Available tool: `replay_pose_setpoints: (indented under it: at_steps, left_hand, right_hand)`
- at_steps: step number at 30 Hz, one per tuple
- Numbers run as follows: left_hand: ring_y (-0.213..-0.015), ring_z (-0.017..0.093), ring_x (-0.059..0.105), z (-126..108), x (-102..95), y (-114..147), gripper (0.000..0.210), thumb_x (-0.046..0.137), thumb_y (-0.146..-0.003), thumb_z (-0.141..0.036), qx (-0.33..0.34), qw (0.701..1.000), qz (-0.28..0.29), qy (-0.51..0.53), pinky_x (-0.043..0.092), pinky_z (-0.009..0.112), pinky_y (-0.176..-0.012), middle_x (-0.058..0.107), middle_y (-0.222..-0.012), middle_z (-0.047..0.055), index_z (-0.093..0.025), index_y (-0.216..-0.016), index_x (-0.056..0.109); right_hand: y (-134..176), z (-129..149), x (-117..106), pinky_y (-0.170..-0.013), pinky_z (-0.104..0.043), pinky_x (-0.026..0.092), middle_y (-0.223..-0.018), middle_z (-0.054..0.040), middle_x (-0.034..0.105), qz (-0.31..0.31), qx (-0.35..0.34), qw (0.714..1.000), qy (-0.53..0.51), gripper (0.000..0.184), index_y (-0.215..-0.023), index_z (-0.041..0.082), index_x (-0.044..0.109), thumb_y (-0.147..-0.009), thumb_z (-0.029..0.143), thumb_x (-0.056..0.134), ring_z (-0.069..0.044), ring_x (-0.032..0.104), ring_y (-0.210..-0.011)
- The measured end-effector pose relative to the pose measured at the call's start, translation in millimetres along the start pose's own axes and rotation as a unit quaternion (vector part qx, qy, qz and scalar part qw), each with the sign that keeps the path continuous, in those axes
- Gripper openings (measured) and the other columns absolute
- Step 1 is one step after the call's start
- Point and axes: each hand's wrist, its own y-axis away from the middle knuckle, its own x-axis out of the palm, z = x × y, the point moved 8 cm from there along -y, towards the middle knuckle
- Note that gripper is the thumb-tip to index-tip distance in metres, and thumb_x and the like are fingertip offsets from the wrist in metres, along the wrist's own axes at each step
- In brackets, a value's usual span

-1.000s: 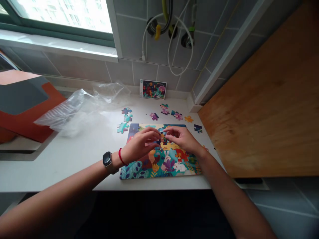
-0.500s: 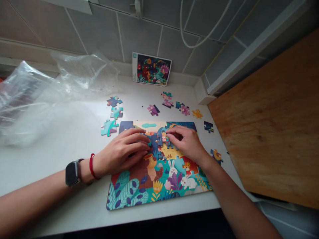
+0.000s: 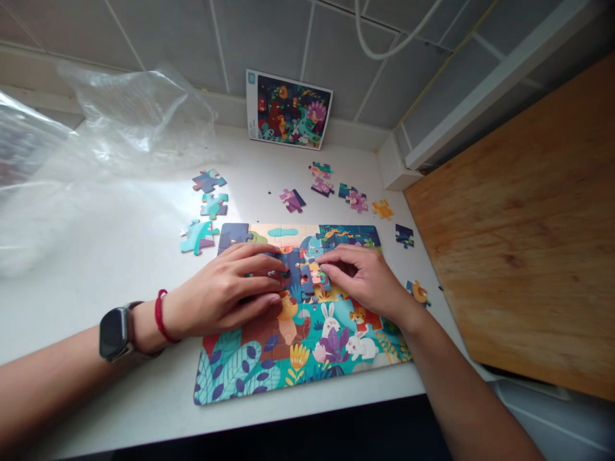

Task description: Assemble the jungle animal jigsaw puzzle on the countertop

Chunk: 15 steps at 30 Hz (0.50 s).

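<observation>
A jigsaw puzzle (image 3: 307, 339) with rabbits, plants and other animals lies in front of me, largely assembled. My left hand (image 3: 228, 285) rests over its left upper part with the fingers stretched out and a little apart, covering some of the picture. On the other side, my right hand (image 3: 368, 278) pinches a small puzzle piece (image 3: 313, 278) between thumb and fingertips. This piece is over the middle of the puzzle; whether it touches the pieces below I cannot tell.
Loose pieces (image 3: 214, 205) lie left of the puzzle, with several more pieces (image 3: 355, 200) behind it and to the right. A picture card (image 3: 291, 110) leans on the tiled wall. Clear plastic bags (image 3: 139, 121) spread at left. A wooden board (image 3: 519, 237) stands at right.
My right hand has brought the pinched piece slightly toward me over the puzzle, uncovering a blue elephant behind it. My left hand stays on the puzzle. The camera view has shifted.
</observation>
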Motion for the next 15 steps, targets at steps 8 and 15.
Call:
replay_pose_setpoints:
  at_steps: [8,15]
  left_hand:
    - [-0.127,0.029,0.063,-1,-2.3,-3,0.024,0.058,-0.103,-0.027,-0.008,1.0,-0.003,0.012,0.056,0.047,-0.107,0.075,-0.127,0.007,-0.027,-0.114,0.079]
    - [-0.127,0.029,0.062,0,-2.0,-3,0.024,0.057,-0.105,-0.028,-0.006,1.0,0.001,0.015,0.054,0.047,-0.11,0.074,-0.128,0.007,-0.026,-0.115,0.078]
  right_hand:
    - [1,8,6,-0.077,-0.028,0.053,-0.09,-0.0024,0.076,0.037,-0.055,0.998,0.017,0.017,-0.102,0.024,0.081,-0.099,0.023,0.065,-0.014,0.067,-0.079]
    - [6,12,8,-0.077,-0.028,0.053,-0.091,-0.0039,0.073,0.076,-0.111,0.991,0.011,0.021,-0.113,0.026,0.081,-0.103,0.024,0.062,-0.016,0.067,-0.085]
